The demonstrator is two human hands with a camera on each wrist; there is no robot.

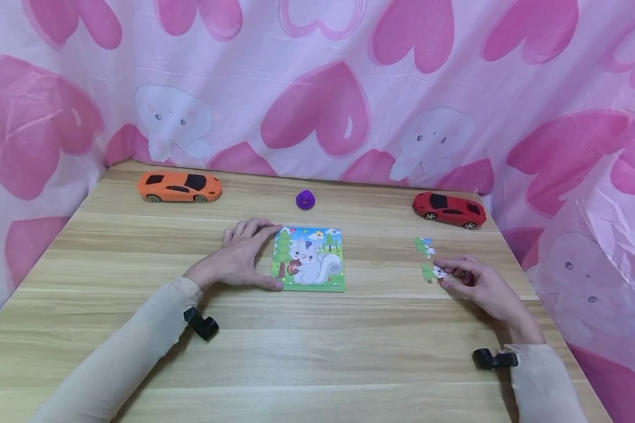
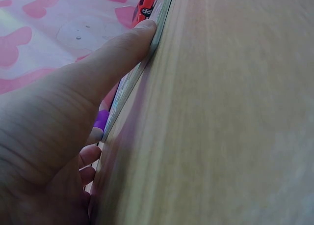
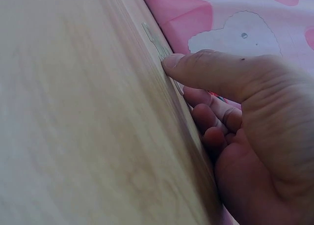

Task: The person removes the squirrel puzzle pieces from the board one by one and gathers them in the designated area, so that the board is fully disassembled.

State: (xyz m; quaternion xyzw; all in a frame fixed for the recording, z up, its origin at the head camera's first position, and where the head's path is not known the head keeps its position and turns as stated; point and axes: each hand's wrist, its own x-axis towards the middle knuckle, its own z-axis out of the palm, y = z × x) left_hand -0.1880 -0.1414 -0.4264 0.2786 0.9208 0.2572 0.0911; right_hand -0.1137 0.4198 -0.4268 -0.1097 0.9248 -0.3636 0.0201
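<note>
Puzzle board point(image 1: 309, 260) braced by left hand point(image 1: 240, 255) | right hand point(image 1: 478, 285) pinches puzzle piece point(image 1: 433, 272)

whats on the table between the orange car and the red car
Only the purple ring, about midway between the orange car and the red car; the rest of that stretch is bare table. The head view shows it.

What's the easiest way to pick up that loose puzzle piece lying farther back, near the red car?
Probably by its edges, coming straight down from above. The far loose piece lies flat on the table, so only a thin rim offers grip; a thumb and fingertip pinching opposite sides suit it. It lies apart from the near piece at the right hand, leaving room for fingers.
</note>
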